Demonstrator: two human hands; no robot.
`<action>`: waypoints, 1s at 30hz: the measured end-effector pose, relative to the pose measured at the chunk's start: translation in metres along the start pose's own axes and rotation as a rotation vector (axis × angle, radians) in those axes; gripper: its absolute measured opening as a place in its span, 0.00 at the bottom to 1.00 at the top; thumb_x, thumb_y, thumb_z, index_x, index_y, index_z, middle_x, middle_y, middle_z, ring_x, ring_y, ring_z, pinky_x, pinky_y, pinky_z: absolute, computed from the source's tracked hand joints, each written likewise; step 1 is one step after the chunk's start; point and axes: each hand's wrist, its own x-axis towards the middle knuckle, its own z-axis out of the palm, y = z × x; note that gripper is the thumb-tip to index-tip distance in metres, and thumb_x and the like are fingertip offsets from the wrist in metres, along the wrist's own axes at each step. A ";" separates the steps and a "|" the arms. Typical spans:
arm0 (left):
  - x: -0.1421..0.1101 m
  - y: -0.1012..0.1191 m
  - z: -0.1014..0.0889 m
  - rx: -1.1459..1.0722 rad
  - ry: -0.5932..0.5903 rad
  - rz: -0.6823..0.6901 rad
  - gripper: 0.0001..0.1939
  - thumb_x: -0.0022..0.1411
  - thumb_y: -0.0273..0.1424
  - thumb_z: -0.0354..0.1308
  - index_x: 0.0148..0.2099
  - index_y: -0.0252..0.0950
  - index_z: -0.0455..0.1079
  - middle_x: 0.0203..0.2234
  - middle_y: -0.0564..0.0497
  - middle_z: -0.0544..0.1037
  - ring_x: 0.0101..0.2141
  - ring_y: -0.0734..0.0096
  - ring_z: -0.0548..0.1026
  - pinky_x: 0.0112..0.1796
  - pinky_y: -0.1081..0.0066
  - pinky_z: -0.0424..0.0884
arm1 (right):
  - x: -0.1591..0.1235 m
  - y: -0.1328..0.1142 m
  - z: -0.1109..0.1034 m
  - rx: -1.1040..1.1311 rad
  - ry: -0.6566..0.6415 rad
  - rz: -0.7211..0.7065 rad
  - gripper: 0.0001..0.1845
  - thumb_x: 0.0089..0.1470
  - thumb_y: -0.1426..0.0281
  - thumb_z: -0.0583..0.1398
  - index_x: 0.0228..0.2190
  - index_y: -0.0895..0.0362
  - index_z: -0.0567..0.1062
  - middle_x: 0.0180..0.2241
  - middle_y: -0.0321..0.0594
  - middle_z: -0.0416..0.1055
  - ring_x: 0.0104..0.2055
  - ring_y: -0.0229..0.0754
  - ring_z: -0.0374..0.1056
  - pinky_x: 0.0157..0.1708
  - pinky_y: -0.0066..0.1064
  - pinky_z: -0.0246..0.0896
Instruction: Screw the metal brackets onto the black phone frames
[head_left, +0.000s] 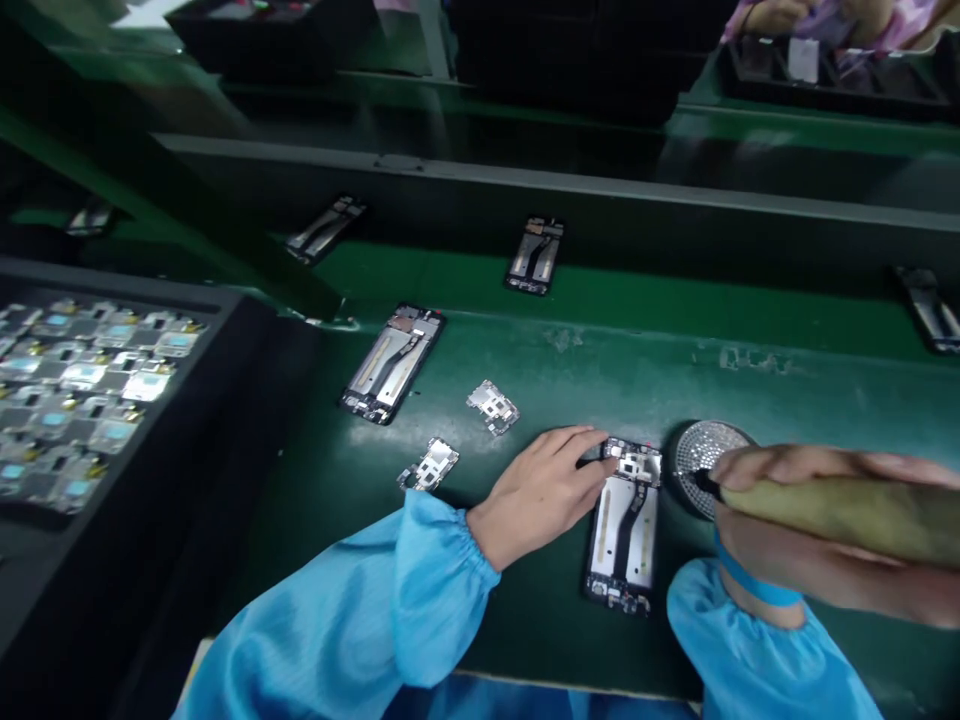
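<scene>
Two hands working: left hand [541, 492] lying open, fingertips steadying phone frame [624, 522]; right hand [817, 530] gripping electric screwdriver [840, 510], tip dipping into screw dish [701, 462].

Green desk [525, 620], worn and scuffed, with a grey rail [570, 185] along a darker green conveyor belt [675, 290]. Black trays [585, 50] stacked behind. Dim light, soft glare on surfaces.

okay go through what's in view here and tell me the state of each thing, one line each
left hand: flat, fingertips pressing the top of the near phone frame
right hand: closed around a screwdriver, tip over the screw dish
near phone frame: open, lying flat
second phone frame: open, untouched
two metal plates: loose on the bench
parts tray: filled
</scene>
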 end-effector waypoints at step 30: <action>0.003 0.001 0.007 -0.009 -0.027 -0.006 0.13 0.82 0.33 0.59 0.61 0.36 0.79 0.66 0.41 0.78 0.69 0.53 0.74 0.64 0.54 0.77 | -0.032 0.003 0.047 0.030 -0.292 -0.051 0.34 0.68 0.41 0.55 0.55 0.54 0.83 0.30 0.39 0.80 0.23 0.46 0.75 0.24 0.43 0.77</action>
